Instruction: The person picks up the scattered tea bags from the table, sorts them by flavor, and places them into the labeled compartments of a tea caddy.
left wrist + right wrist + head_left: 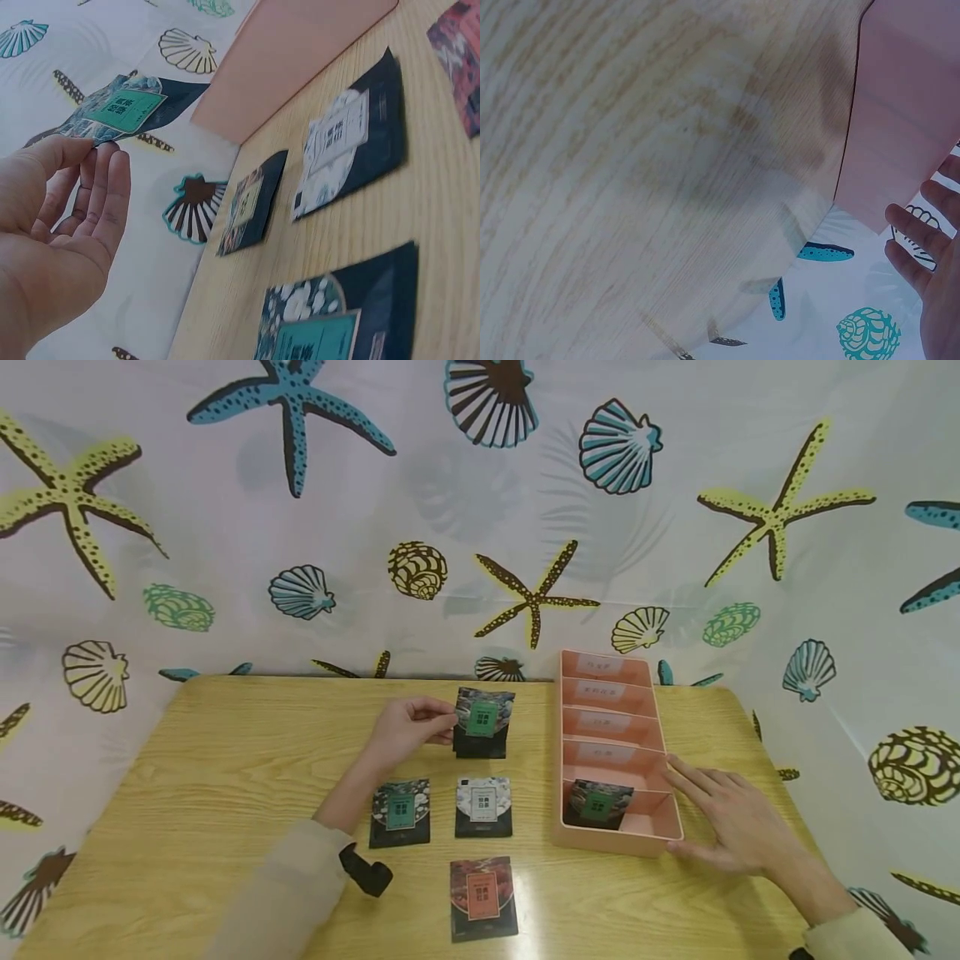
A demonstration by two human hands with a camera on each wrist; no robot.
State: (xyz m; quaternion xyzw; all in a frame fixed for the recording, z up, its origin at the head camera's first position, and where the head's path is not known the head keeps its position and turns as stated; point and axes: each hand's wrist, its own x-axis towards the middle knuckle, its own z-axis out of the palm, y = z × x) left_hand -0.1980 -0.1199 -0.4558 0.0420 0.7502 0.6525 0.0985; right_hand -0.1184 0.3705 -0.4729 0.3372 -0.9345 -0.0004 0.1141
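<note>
My left hand [408, 722] pinches a dark tea sachet with a green label [482, 720] by its left edge. In the left wrist view this sachet [124, 109] is raised between thumb and fingers. My right hand [723, 814] has its fingers spread along the right side of a pink compartment box [617, 839], fingertips right at its edge. A dark green-labelled sachet [598, 804] leans in the box's nearest compartment. On the table lie a white-labelled sachet [483, 807], a teal-labelled one [400, 812] and a red-labelled one [483, 898].
A further sachet with a pale yellowish label [250, 204] lies on the wooden table [247, 768], seen only in the left wrist view. White paper labels [602, 693] mark the box's other compartments. A patterned cloth [360, 518] hangs behind the table.
</note>
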